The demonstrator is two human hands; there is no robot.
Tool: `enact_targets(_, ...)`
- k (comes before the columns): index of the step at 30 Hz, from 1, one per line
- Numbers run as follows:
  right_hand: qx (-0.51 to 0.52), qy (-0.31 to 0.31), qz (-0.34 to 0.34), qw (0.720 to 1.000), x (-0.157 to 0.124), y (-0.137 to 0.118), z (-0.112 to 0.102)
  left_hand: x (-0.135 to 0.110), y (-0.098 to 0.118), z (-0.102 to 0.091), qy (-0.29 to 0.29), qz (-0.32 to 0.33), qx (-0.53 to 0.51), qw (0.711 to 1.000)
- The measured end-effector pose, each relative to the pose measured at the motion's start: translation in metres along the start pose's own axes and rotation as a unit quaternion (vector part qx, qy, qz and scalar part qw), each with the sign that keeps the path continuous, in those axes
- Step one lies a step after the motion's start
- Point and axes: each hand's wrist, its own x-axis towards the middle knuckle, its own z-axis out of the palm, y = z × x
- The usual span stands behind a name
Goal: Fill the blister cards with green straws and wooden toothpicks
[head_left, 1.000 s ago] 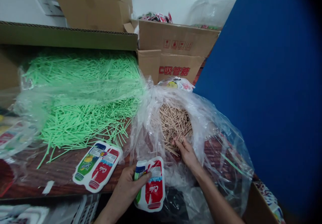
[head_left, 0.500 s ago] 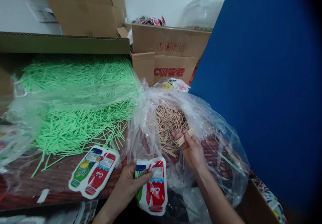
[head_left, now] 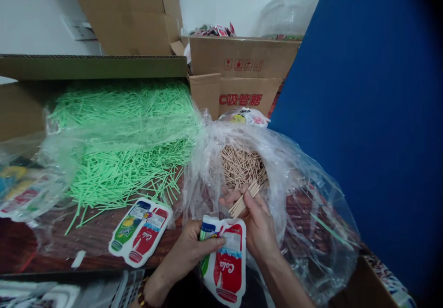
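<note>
My left hand (head_left: 188, 248) is closed on a bottle-shaped packet (head_left: 226, 264) printed with a red Cola bottle and a green one, thumb pressed across its top. My right hand (head_left: 254, 220) is closed on a small bundle of tan sticks (head_left: 244, 199), held just above the packet's top edge. Behind it a clear plastic bag (head_left: 301, 192) holds a heap of the same tan sticks (head_left: 244, 165). A second bottle-shaped packet (head_left: 141, 231) lies flat on the brown table (head_left: 51, 248) to the left.
A big pile of green sticks (head_left: 121, 132) spills from clear plastic in front of an open cardboard box (head_left: 93, 65). More cardboard boxes (head_left: 242, 75) stand behind. A blue panel (head_left: 367, 114) fills the right. Printed packets in plastic (head_left: 17, 188) lie at far left.
My right hand came out of the tan stick heap with a small bundle and drew back toward the packet in my left hand, which moved slightly right.
</note>
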Motion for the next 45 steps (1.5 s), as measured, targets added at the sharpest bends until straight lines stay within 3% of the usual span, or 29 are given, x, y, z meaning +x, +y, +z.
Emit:
enact_targets(9,-0.037,0.024,0.053,0.998,-0.008,0.006,-0.009,0.001,0.000,0.000,0.006,0.014,0.004,1.000)
enact_targets(13,-0.056,-0.034,0.049,0.997,-0.010,0.003,-0.012,0.001,0.001,-0.001,0.006,0.020,-0.018,1.000)
enact_targets(18,-0.127,-0.145,0.095,0.977,-0.008,-0.009,-0.012,0.005,0.004,0.001,0.018,0.016,-0.038,0.999)
enact_targets(22,-0.165,-0.154,0.015,0.974,0.001,-0.020,-0.013,0.008,0.005,0.002,0.023,0.011,-0.022,0.999)
enact_targets(24,-0.229,-0.172,-0.021,0.958,0.004,-0.024,-0.014,0.009,0.004,0.000,0.023,0.019,-0.033,0.999)
enact_targets(28,-0.375,-0.277,-0.046,0.883,0.005,-0.030,-0.019,0.013,0.002,-0.005,0.055,0.062,-0.053,0.995)
enact_targets(29,-0.382,-0.284,-0.047,0.878,0.006,-0.031,-0.021,0.014,0.002,-0.006,0.063,0.068,-0.048,0.995)
enact_targets(34,-0.293,-0.191,0.041,0.936,0.007,-0.022,-0.032,0.016,0.008,-0.006,0.075,0.065,-0.035,0.994)
enact_targets(38,-0.212,-0.174,0.136,0.952,0.000,-0.002,-0.032,0.018,0.008,-0.005,0.100,0.058,-0.059,0.992)
enact_targets(42,-0.191,-0.108,0.144,0.965,-0.005,0.005,-0.028,0.018,0.005,-0.007,0.077,0.027,-0.091,0.993)
enact_targets(45,-0.195,-0.097,0.143,0.965,-0.005,0.002,-0.027,0.018,0.004,-0.008,0.057,0.007,-0.072,0.996)
